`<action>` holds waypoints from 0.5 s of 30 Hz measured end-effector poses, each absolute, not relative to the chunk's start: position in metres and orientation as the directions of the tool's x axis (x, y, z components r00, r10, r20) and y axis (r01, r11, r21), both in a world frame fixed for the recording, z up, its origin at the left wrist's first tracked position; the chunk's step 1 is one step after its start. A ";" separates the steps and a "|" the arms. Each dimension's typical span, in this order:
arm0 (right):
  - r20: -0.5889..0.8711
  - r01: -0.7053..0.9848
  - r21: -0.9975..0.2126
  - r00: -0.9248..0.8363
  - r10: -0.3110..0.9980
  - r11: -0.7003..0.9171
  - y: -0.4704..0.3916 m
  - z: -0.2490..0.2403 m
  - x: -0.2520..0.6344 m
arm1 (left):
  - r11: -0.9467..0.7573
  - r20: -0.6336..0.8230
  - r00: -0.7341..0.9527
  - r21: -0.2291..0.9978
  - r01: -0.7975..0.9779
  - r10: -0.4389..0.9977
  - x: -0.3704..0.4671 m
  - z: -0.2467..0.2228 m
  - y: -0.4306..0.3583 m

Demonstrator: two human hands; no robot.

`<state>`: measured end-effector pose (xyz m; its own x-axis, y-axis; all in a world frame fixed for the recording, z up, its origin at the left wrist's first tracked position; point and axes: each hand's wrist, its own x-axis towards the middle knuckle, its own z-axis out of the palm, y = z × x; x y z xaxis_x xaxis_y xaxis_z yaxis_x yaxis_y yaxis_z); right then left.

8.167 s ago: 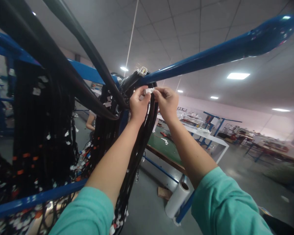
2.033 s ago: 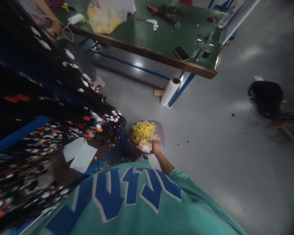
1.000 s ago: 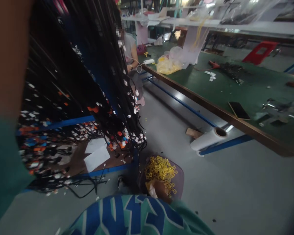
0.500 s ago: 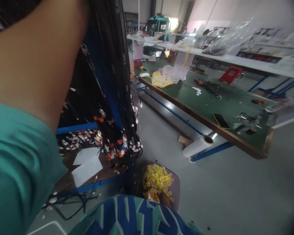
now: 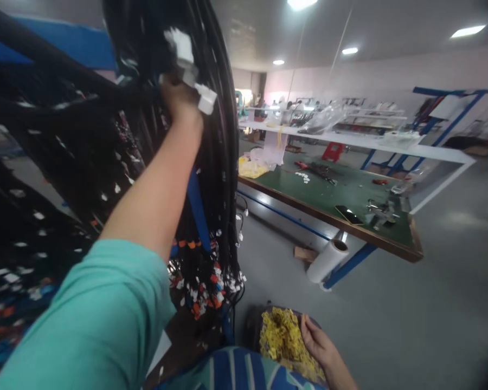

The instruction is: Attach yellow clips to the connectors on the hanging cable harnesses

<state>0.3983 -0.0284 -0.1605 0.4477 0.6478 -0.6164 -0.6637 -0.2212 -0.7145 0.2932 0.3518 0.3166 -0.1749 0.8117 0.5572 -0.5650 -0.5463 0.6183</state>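
Note:
My left arm stretches up into thick bundles of black cables (image 5: 223, 162) hanging from a blue rack. My left hand (image 5: 179, 100) is among the cables, next to blurred white connectors (image 5: 206, 99). Its fingers are smeared and partly hidden, so what it grips does not show. Low in front of me, my right hand (image 5: 319, 344) is at the right side of a heap of small yellow plastic parts (image 5: 282, 333) on a dark seat or bin top. Its fingers are drawn together, and anything between them is too small to make out.
A green-topped workbench (image 5: 313, 189) runs along the right, bearing a phone (image 5: 348, 214), pliers-like red tools and plastic bags. Beneath its edge leans a white film roll (image 5: 327, 261). White and orange connectors (image 5: 203, 292) dangle at the cables' lower ends. A red stool (image 5: 332, 151) stands beyond.
The view has tilted up and shifted left. My left hand has come into view among the cables. My right hand now shows clearly beside the yellow parts.

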 end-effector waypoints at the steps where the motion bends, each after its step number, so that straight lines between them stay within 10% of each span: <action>1: -0.656 -0.759 -0.636 0.438 0.615 -0.138 -0.019 -0.150 0.398 | -0.539 0.534 -0.184 0.647 -0.539 0.825 0.293 0.313 0.350; 4: -0.686 -0.882 -0.471 0.352 0.636 -0.019 0.010 -0.106 0.393 | -0.604 0.572 -0.229 0.642 -0.472 0.787 0.291 0.296 0.350; 15: -0.177 -0.490 -0.870 0.202 0.963 -0.057 0.102 0.122 0.362 | -0.657 0.708 -0.152 0.524 -0.542 0.690 0.292 0.274 0.362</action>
